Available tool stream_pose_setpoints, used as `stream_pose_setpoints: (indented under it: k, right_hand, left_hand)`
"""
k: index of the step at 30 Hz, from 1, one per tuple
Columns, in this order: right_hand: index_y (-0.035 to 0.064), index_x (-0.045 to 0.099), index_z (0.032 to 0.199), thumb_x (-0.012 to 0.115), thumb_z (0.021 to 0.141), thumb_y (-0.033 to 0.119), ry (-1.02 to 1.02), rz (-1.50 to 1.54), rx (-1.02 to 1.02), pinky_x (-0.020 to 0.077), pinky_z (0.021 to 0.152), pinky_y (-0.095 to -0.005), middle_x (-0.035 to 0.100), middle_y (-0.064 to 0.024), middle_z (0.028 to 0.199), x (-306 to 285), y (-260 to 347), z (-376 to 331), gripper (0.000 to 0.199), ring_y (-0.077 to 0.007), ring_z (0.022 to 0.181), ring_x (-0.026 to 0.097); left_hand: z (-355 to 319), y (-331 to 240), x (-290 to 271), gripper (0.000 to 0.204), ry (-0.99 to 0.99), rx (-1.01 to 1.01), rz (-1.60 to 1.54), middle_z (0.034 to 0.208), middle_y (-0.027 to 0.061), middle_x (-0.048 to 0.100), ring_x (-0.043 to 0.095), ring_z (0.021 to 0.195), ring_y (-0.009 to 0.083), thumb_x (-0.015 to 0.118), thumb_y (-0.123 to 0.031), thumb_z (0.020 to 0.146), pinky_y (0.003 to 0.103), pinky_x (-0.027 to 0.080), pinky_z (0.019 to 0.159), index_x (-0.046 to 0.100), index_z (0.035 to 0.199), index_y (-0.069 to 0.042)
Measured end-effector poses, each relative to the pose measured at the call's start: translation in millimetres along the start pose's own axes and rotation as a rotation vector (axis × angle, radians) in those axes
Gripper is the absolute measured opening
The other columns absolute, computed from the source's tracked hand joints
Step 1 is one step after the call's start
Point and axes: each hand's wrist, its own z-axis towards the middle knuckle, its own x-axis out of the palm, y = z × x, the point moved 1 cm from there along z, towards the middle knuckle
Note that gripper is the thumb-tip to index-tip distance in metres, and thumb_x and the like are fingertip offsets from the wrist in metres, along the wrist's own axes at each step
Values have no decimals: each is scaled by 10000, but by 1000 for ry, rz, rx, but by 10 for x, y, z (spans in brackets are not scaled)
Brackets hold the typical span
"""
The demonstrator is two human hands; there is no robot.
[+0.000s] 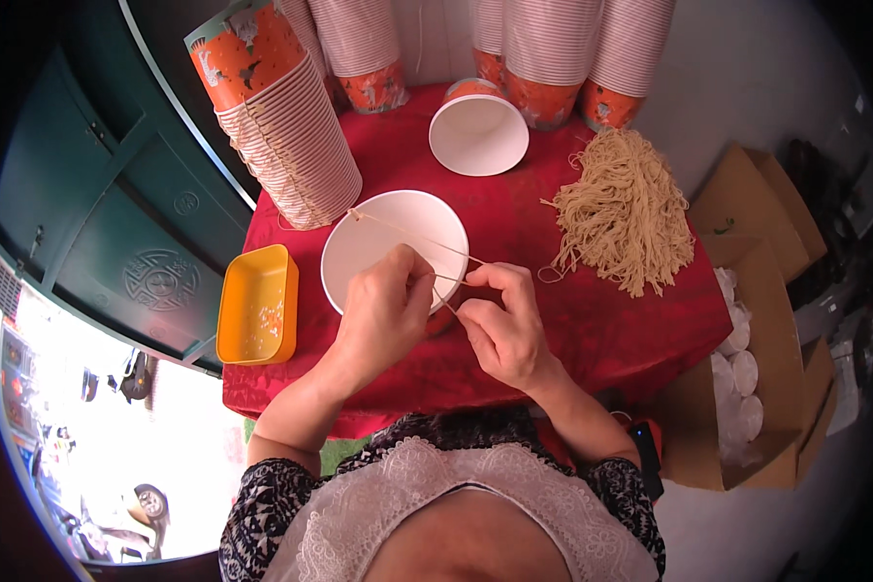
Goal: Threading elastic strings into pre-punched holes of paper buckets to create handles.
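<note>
A large white paper bucket [388,209] stands mouth up before me, its inside showing. A thin beige cord [419,236] runs from the far left of its rim across the mouth to my fingers. Over the near right rim, my left hand [386,303] is closed, thumb and forefinger pinching the cord. Close beside it, my right hand [502,325] grips the cord too, pulling a length of it taut between the hands. A loose heap of beige cords [630,213] lies to the right. Left of the bucket sits a yellow tray [231,308] with small white bits inside.
A tall leaning stack of paper buckets [296,145], cords hanging along it, rises at the left. One bucket [479,136] lies on its side behind, before several wrapped stacks [550,58]. The red-covered table [592,335] has an open cardboard box [776,369] beside it, right.
</note>
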Motion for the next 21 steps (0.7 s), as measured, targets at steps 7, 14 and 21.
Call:
stream_pose_setpoints:
  k: [7, 14, 21]
  right_hand:
    - [33, 587, 929, 680, 781, -81, -158, 13, 58, 442, 653, -371, 555, -89, 859, 101, -39, 21, 209, -270, 780, 537]
    - [27, 558, 900, 648, 809, -96, -169, 135, 283, 413, 636, -364, 534, -92, 825, 189, 46, 49, 177, -255, 745, 509]
    - [24, 579, 902, 671, 784, -99, -179, 109, 257, 410, 634, -368, 537, -85, 808, 228, 23, 23, 194, -251, 747, 507]
  left_hand:
    - [-63, -78, -67, 155, 38, 244, 201, 775, 144, 614, 630, 769, 365, 660, 26, 796, 457, 496, 784, 556, 897, -29]
    - [-147, -123, -104, 170, 119, 367, 184, 807, 111, 591, 616, 792, 345, 656, 37, 789, 525, 440, 963, 550, 896, -41]
    - [-165, -62, -77, 202, 77, 357, 86, 822, 76, 621, 629, 786, 294, 665, 81, 767, 481, 452, 998, 567, 893, -44]
